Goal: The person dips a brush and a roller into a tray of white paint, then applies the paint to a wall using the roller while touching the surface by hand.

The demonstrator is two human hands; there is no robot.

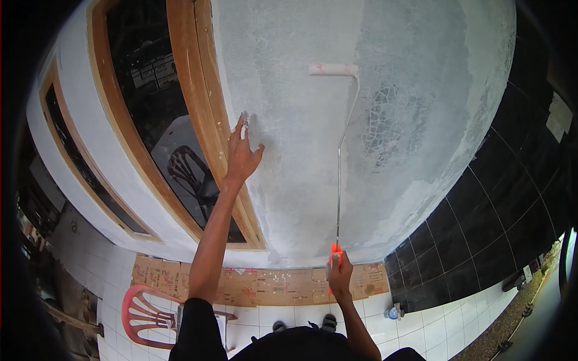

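Note:
My right hand (339, 274) is closed round the orange handle of a paint roller (339, 180). Its long metal rod runs up to a white roller sleeve (333, 70), which lies against the grey, patchy wall (301, 150). Higher on the left, my left hand (244, 157) reaches to the wall beside the wooden window frame (208, 90). Its fingers point upward with the thumb apart, and white paint shows on the fingers. Crackled paint (394, 123) covers a patch of wall to the right of the rod.
Cardboard sheets (289, 286) spotted with paint line the foot of the wall. A red plastic chair (135, 313) stands at lower left on white floor tiles. Black tiles (481, 222) cover the wall at right. A small clear-blue container (393, 313) sits on the floor.

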